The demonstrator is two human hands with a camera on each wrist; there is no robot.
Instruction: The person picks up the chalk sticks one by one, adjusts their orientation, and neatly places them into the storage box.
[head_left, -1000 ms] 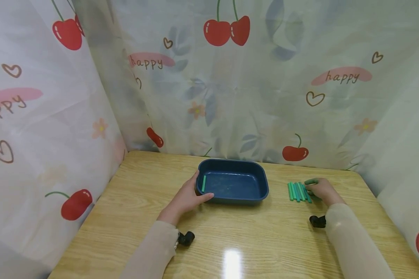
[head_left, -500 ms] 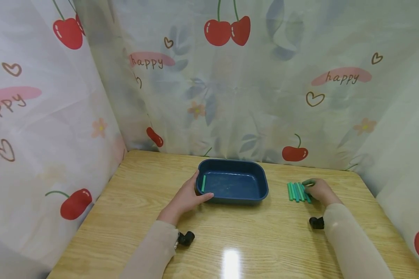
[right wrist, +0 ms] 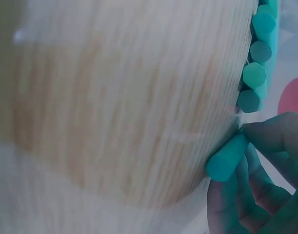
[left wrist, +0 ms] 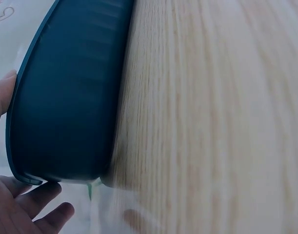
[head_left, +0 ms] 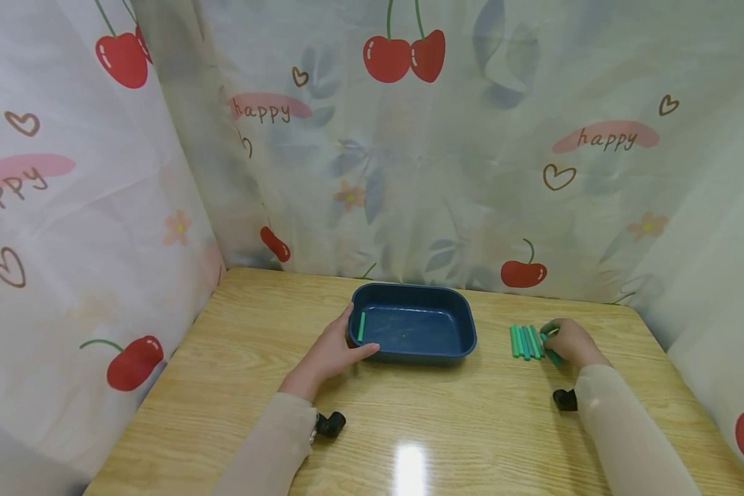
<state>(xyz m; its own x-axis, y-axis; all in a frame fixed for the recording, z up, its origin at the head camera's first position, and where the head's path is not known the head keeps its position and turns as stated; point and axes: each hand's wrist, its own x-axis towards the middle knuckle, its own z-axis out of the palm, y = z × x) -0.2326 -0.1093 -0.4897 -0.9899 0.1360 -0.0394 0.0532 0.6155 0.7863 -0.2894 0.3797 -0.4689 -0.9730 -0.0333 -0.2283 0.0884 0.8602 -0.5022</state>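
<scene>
Grn stick shifted R, pinched in R hand, near row.

The tray sits left of the stick row; inside, one stick seemingly leans at left.

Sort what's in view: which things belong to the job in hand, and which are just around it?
Part of the job:
blue tray, held by the left hand
green stick inside the tray
row of green sticks
stick pinched by the right hand

Background:
wooden table
printed cloth
black wrist devices
</scene>
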